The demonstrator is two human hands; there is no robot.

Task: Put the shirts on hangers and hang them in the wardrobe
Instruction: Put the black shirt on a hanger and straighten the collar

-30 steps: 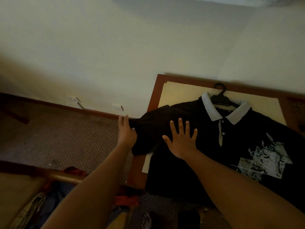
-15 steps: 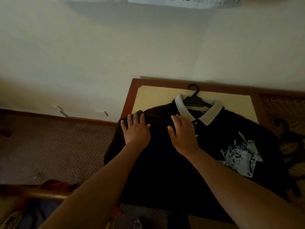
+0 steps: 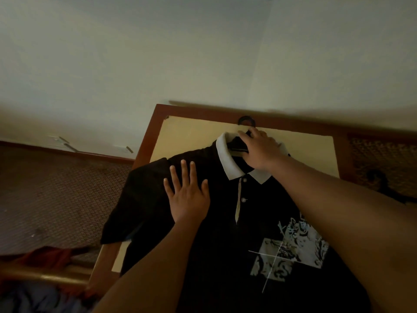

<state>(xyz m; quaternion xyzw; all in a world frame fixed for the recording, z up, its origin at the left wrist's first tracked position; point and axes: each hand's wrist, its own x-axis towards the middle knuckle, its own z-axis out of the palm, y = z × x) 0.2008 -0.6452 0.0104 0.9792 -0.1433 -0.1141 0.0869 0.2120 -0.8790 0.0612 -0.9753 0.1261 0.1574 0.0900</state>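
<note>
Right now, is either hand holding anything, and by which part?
The right hand grips the hanger at its neck, inside the collar of the black shirt. The left hand holds nothing; it lies flat on the shirt's shoulder.

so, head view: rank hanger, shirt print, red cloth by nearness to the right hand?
From the right hand:
1. hanger, under its fingers at the collar
2. shirt print, lower right on the chest
3. red cloth, far lower left, off the table

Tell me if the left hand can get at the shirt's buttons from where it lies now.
Probably yes. The left hand lies flat on the black shirt beside the buttons, with bare fabric between. The right hand is up at the hanger.
</note>
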